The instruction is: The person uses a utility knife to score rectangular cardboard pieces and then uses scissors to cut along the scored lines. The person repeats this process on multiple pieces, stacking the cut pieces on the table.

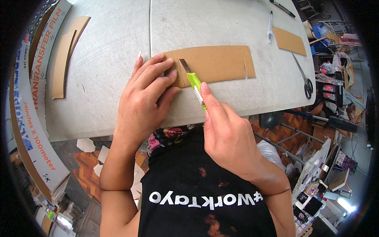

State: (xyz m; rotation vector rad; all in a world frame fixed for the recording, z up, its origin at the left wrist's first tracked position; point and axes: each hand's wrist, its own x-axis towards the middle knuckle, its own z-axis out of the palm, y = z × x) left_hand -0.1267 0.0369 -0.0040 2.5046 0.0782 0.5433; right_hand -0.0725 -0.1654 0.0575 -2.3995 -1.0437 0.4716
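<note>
A long piece of brown cardboard (216, 63) lies flat on the grey-white folding table before me. My left hand (148, 89) rests palm down over its left end, pressing it with the fingertips and thumb. In my right hand (225, 130) is a green utility knife (195, 84) with its blade out, the tip over the cardboard just right of my left fingers. A thin cut line runs beside the blade. Near the cardboard's right end a narrow slit opens to the near edge.
Two cardboard strips (63, 65) overlap at the left, beside long printed film boxes (41, 124). At the right lie a small cardboard piece (290, 41), a clear-barrelled pen (270, 26), a black marker (282, 8) and black-handled scissors (308, 87) near the table's edge.
</note>
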